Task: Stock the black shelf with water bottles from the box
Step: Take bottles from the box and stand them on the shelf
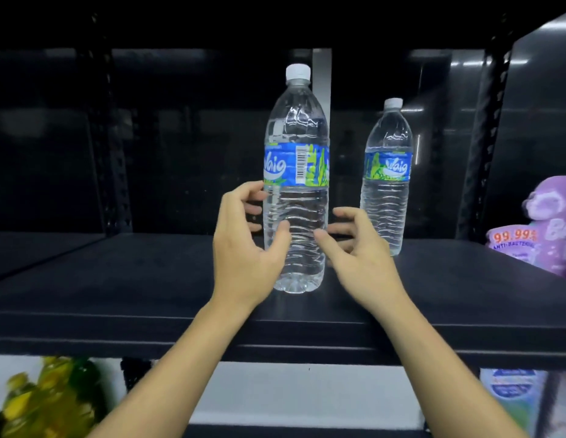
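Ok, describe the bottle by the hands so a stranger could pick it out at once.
On the black shelf two clear, white-capped water bottles stand upright. Take the front bottle, near the shelf's edge, flanked by the left hand and the right hand. Unlike the rear bottle to its right, it shows its barcode.
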`<state>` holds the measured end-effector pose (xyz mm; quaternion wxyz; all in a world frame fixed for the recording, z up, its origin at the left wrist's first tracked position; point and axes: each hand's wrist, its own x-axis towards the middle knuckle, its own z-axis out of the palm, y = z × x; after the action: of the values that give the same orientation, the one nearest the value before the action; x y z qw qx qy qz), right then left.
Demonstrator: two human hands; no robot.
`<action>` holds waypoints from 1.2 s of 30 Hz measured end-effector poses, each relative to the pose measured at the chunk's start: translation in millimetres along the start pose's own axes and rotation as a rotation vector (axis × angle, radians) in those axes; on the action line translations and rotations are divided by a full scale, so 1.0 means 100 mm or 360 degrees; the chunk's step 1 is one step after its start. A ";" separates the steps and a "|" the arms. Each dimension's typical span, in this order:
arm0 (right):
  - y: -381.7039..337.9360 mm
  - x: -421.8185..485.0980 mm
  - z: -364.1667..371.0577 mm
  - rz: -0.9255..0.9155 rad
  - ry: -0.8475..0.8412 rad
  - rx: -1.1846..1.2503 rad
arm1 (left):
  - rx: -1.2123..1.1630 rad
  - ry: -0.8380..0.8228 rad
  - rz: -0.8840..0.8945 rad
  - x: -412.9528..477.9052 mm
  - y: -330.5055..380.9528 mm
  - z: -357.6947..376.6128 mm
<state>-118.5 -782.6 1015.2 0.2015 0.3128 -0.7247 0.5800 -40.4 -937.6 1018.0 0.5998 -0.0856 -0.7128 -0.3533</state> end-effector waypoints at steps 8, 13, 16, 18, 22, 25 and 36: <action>0.01 -0.06 -0.01 -0.0143 -0.0073 -0.0252 | -0.0294 -0.0319 -0.0684 0.05 -0.06 0.01; 0.03 -0.05 -0.02 -0.0183 -0.0113 -0.0266 | -0.0329 -0.0397 -0.0718 0.05 -0.06 0.00; 0.06 -0.05 -0.03 -0.0165 -0.0176 -0.0177 | -0.0325 -0.0388 -0.0718 0.05 -0.08 -0.01; 0.07 -0.04 -0.03 -0.0117 -0.0202 -0.0077 | -0.0289 -0.0403 -0.0728 0.05 -0.10 -0.02; 0.05 -0.03 -0.02 -0.0097 -0.0141 -0.0125 | -0.0306 -0.0425 -0.0713 0.04 -0.11 -0.03; 0.03 -0.04 -0.02 -0.0135 -0.0124 -0.0168 | -0.0350 -0.0459 -0.0727 0.05 -0.11 -0.03; 0.05 -0.03 -0.03 -0.0081 -0.0227 0.0093 | -0.0375 -0.0553 -0.0682 0.04 -0.13 -0.05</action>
<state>-120.2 -777.9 1010.2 0.1546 0.3774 -0.7118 0.5718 -45.1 -951.7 1016.9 0.3665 -0.0614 -0.7607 -0.5322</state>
